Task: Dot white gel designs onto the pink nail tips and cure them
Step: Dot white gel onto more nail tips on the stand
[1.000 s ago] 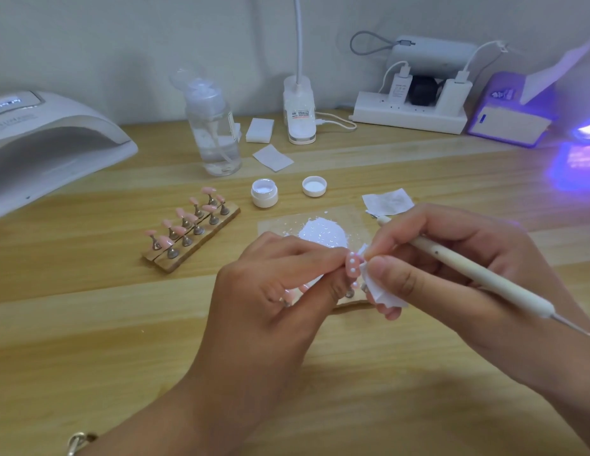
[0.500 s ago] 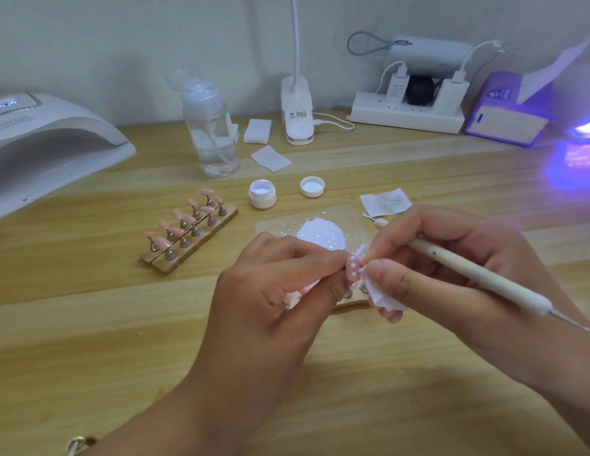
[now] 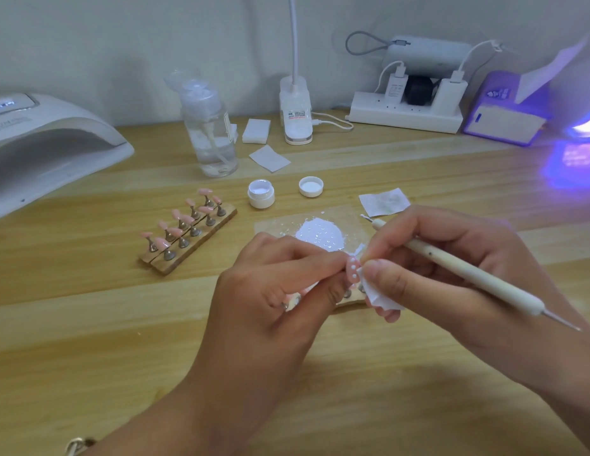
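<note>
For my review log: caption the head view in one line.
Left hand pinches a dotted pink nail tip; right hand, holding a dotting pen, pinches a white wipe beside it.

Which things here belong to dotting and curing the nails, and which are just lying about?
Job: nail tip, dotting pen, wipe, gel pot, palette, tip rack, cure lamp.
Lying about: pump bottle, power strip, desk lamp, purple box.

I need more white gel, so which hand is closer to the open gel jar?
Left. The left hand is just in front of the gel jar; the right hand lies farther right.
</note>
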`<state>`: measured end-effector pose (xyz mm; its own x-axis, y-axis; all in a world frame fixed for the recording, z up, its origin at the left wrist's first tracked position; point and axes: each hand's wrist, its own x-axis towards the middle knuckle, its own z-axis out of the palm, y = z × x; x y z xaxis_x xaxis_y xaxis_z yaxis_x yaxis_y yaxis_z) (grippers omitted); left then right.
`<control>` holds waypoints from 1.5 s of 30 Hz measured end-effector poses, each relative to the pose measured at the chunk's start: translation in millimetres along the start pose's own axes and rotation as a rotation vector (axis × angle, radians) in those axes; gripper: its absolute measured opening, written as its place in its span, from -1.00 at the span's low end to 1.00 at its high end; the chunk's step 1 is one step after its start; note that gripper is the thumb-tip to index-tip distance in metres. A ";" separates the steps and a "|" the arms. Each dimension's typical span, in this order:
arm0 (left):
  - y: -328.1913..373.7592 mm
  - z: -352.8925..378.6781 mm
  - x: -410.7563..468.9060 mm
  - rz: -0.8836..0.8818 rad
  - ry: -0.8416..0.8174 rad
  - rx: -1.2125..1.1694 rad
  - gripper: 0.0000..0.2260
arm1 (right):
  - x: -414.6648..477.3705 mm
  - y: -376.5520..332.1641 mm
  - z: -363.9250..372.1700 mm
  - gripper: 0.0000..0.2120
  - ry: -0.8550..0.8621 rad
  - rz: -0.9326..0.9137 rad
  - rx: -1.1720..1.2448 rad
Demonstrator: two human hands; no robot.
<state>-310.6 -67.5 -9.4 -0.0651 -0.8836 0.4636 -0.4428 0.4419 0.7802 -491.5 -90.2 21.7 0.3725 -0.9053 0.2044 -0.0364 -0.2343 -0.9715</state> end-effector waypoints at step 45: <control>-22.2 2.3 -1.4 -0.153 -0.053 0.034 -0.98 | 27.2 65.6 -60.9 -0.69 0.343 -0.059 -1.096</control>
<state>-302.8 -76.4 -28.3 -0.0412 -0.9474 0.3174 -0.4808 0.2973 0.8249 -540.2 -151.8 -29.1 0.1343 -0.8919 0.4318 -0.8772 -0.3097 -0.3670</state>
